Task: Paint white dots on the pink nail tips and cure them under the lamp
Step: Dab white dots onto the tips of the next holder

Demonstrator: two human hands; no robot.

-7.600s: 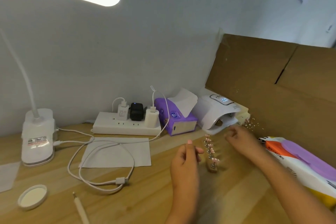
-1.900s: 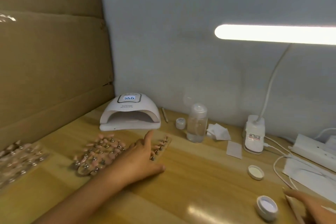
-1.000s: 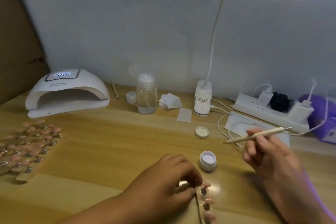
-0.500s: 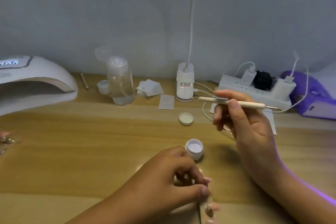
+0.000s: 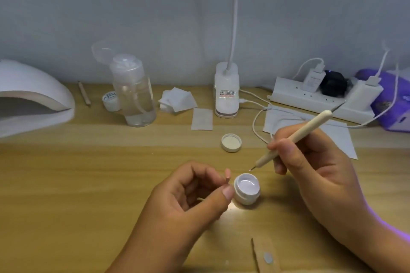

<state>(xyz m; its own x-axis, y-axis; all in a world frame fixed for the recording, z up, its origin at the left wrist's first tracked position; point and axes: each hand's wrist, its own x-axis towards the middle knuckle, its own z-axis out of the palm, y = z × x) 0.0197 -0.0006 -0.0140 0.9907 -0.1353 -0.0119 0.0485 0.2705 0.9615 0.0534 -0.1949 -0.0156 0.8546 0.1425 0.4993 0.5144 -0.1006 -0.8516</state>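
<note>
1. The left hand point(image 5: 190, 201) reaches in from the lower edge with the palm turned inward and the fingers curled. Its thumb and forefinger pinch a pink nail tip point(image 5: 227, 175), held upright just above the thumbnail.
2. The right hand point(image 5: 310, 170) comes in from the lower right and grips a cream dotting pen point(image 5: 297, 136) like a pencil. The thumb and fingers close round the pen's lower half, and the shaft slants up and away to the right.
3. The pen's fine point hangs between the two hands, just past the far rim of an open pot of white gel point(image 5: 246, 187) and apart from the gel.
4. The pot stands on the wooden table point(image 5: 66, 195), right beside the left thumb tip; I cannot tell whether they touch.
5. The pot's lid point(image 5: 231, 142) lies upturned beyond both hands.
6. The curing lamp point(image 5: 33, 99) sits well off to the left of the left hand.
7. Below the right wrist, at the near edge, lies a wooden strip point(image 5: 265, 255) with a round pad on it.
8. Beyond the left hand stand a clear bottle point(image 5: 133, 93) and cotton pads point(image 5: 177, 101), and behind the right hand lies a power strip point(image 5: 321, 99).
</note>
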